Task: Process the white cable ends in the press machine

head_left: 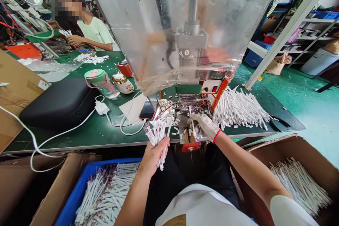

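My bare left hand (156, 153) is closed around a bunch of thin white strips (156, 132), some with pinkish ends, fanned out above my fingers. My right hand (202, 125), in a white knitted glove with a red cuff, is closed on a single white strip (194, 129). It is at the front of a press (192, 37), just below a small metal fixture (187, 99). Small white offcuts lie around the fixture. Under the gloved hand sits a red block (191, 147) at the table's edge.
A pile of white strips (238, 107) and pliers (280, 122) lie right. A blue bin (70, 197) and a cardboard box (293, 144) hold more strips. Left are a phone (147, 110), cables, a bottle (102, 84), a cup (123, 84) and a black case (59, 102). A co-worker (94, 31) sits beyond.
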Action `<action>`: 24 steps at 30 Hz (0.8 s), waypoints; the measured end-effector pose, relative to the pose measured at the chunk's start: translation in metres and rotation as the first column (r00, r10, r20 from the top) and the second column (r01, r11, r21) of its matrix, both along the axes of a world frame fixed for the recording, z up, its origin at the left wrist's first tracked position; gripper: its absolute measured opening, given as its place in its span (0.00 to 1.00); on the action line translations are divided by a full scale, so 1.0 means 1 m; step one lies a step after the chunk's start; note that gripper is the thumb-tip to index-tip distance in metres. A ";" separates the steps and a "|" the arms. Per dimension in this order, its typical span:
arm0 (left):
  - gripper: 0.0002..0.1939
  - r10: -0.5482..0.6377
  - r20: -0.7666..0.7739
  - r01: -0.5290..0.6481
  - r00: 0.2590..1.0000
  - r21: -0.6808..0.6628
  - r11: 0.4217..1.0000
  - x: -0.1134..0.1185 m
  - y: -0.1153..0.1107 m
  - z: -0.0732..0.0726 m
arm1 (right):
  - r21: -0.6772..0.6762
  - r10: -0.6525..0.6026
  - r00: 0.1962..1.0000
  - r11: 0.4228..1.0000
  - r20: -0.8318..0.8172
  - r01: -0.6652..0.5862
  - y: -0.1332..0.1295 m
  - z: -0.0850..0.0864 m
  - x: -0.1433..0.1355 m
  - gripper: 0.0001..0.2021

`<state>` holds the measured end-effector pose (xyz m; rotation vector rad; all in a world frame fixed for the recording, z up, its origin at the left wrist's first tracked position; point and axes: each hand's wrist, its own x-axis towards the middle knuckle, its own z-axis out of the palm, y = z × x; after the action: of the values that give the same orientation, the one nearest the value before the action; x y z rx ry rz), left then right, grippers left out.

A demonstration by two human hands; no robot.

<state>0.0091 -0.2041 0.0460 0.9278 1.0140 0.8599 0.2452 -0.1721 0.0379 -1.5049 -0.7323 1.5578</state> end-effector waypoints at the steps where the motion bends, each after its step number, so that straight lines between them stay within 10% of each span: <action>1: 0.24 -0.008 -0.001 0.008 1.000 0.004 1.000 0.000 0.000 0.000 | -0.002 -0.001 1.000 1.000 0.008 0.001 0.000 0.001 0.000 0.17; 11: 0.22 -0.154 -0.169 0.177 0.974 0.134 0.975 0.001 0.005 -0.003 | 0.310 -0.101 0.943 0.951 0.318 -0.002 -0.022 0.031 0.002 0.23; 15: 0.18 -0.204 -0.300 0.285 0.932 0.260 0.922 0.013 0.012 0.010 | 0.391 0.058 0.968 0.908 0.242 -0.152 -0.045 0.051 -0.013 0.20; 20: 0.22 -0.345 -0.316 0.423 0.884 0.225 0.878 0.023 0.012 0.024 | 0.398 -0.155 0.985 0.910 0.073 0.113 -0.050 0.053 -0.008 0.19; 24: 0.21 -0.347 -0.239 0.384 0.907 0.126 0.915 0.021 0.016 0.020 | 0.429 -0.438 0.893 0.831 0.109 0.355 -0.050 0.057 0.064 0.15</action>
<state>0.0298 -0.1877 0.0661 1.3316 0.9135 0.5407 0.3096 -0.2220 0.0954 -1.4032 -0.7389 0.8826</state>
